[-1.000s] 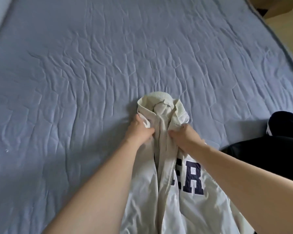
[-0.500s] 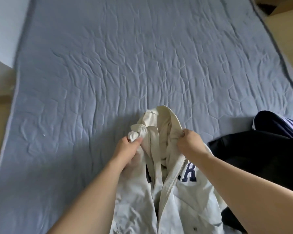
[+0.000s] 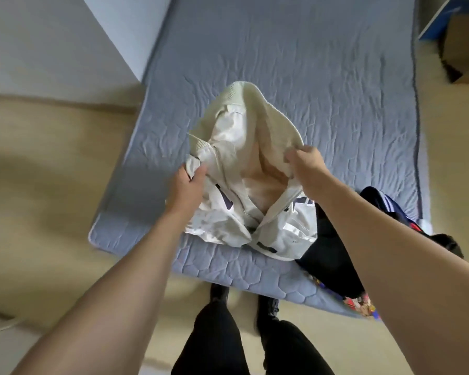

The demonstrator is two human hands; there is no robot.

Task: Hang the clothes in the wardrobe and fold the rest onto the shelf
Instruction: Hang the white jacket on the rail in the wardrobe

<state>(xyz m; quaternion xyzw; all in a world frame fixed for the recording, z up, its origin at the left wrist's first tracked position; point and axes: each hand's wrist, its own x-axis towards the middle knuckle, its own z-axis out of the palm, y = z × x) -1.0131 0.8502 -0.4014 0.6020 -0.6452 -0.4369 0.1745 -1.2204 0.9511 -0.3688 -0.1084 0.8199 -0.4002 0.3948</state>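
A cream zip jacket (image 3: 236, 147) with dark letters on the chest hangs lifted above the blue-grey quilted mattress (image 3: 322, 77), its front spread open so the inner lining shows. My left hand (image 3: 186, 185) pinches the left front edge near the collar. My right hand (image 3: 303, 163) grips the right side of the ribbed collar. The jacket's lower part still rests on the mattress near its front edge.
A heap of dark clothes (image 3: 333, 255) with a navy striped piece (image 3: 387, 207) and a colourful patterned one (image 3: 360, 304) lies on the mattress's right front. My legs in black trousers (image 3: 220, 336) stand at the mattress edge. A cardboard box (image 3: 463, 47) sits far right on the floor.
Both hands have lifted the jacket off the mattress and pulled its front apart. My view has risen and drawn back, so the floor, the mattress edge and my legs now show.
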